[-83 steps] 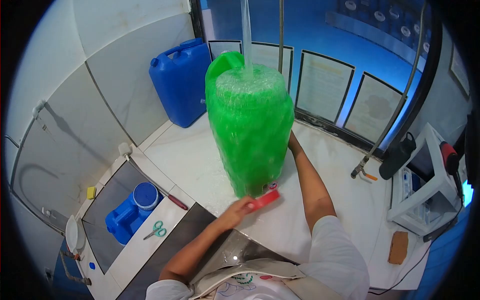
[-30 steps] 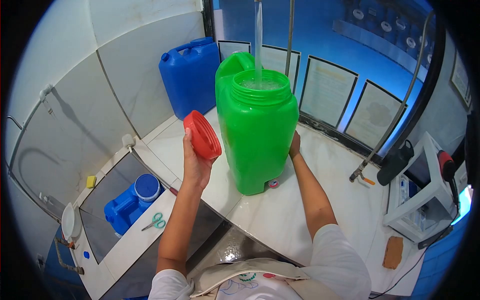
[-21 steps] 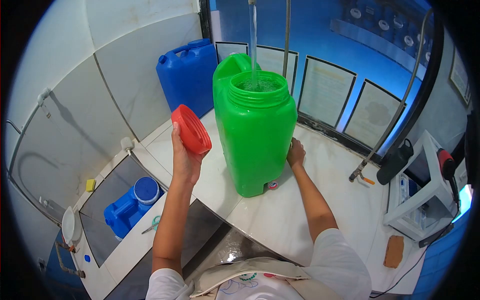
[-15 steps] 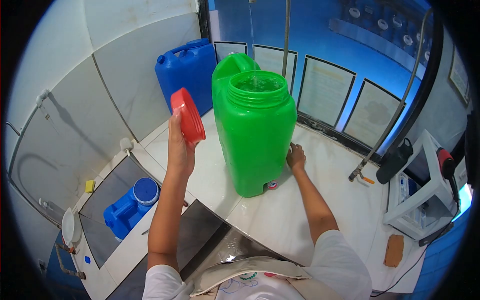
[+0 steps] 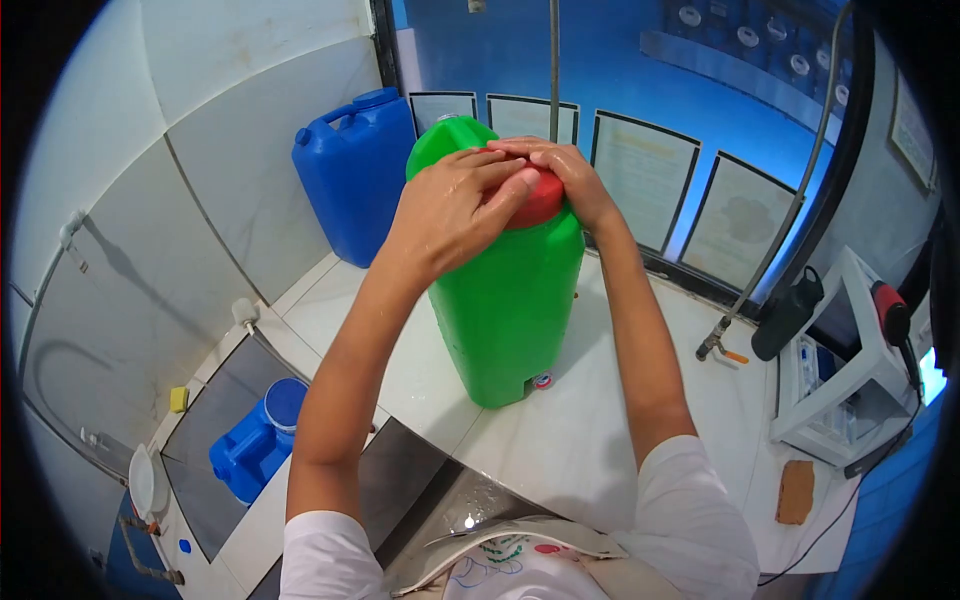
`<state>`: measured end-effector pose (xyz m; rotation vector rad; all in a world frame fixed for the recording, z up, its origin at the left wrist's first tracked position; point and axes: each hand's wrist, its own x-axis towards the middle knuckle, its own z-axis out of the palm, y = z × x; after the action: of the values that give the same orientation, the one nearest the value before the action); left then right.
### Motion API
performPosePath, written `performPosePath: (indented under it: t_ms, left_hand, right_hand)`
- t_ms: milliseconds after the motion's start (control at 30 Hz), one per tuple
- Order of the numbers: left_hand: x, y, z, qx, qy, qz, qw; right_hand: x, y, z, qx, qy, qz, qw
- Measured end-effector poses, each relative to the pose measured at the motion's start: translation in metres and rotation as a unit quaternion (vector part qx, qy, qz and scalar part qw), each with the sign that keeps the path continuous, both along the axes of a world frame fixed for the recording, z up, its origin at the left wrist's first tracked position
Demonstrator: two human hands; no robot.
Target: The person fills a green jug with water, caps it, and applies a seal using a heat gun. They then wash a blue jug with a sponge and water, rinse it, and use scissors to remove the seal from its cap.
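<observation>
A tall green water jug (image 5: 505,310) stands upright on the white counter, with a red screw cap (image 5: 537,203) over its wide mouth. My left hand (image 5: 455,205) grips the cap from the left, fingers over the top and thumb along the near side. From the right, my right hand (image 5: 572,178) wraps the cap's far side and top, its fingers meeting those of the left. Both hands cover much of the cap, and the threads beneath it are hidden. Low on the jug's front is a small spigot fitting (image 5: 542,381).
Behind the jug on the left is a blue jug (image 5: 357,180). Another blue container (image 5: 250,445) lies in the left recess, near a yellow sponge (image 5: 179,399). A valve pipe (image 5: 722,340), dark bottle (image 5: 788,318) and white rack (image 5: 835,370) stand right.
My left hand has brought the red cap onto the jug's mouth. My right hand has risen from beside the jug's base to the cap. The water stream into the mouth no longer shows.
</observation>
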<state>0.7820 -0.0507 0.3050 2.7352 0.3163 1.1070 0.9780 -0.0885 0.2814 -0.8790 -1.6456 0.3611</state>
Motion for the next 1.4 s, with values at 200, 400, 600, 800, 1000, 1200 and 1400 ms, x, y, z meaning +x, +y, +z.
performPosePath:
  t_ms: [200, 400, 600, 800, 1000, 1200, 1400]
  left_hand:
    - [0.005, 0.015, -0.025, -0.017, -0.115, 0.027, 0.993]
    - [0.006, 0.134, -0.052, 0.129, -0.02, 0.026, 0.991]
    - [0.054, 0.049, -0.085, -0.252, -0.346, 0.061, 0.902]
    - [0.011, 0.053, -0.039, -0.393, -0.177, -0.097, 0.897]
    - [0.013, 0.076, -0.041, -0.42, -0.164, -0.205, 0.869]
    - [0.011, 0.059, -0.072, -0.315, -0.306, -0.091, 0.894]
    - [-0.011, -0.101, -0.134, -0.052, -0.323, -0.047, 0.944]
  right_hand:
    - [-0.013, -0.007, 0.002, 0.028, -0.065, -0.107, 0.992]
    - [-0.103, -0.067, -0.006, 0.124, -0.217, -0.526, 0.813]
    - [-0.016, -0.012, -0.001, -0.001, 0.018, -0.312, 0.95]
    - [-0.077, -0.018, -0.025, 0.09, -0.075, -0.551, 0.826]
    - [-0.093, -0.022, -0.029, 0.174, 0.102, -0.54, 0.817]
    - [-0.092, -0.065, -0.057, 0.223, 0.102, -0.436, 0.866]
    - [-0.009, -0.327, -0.168, 0.085, 0.114, -0.645, 0.751]
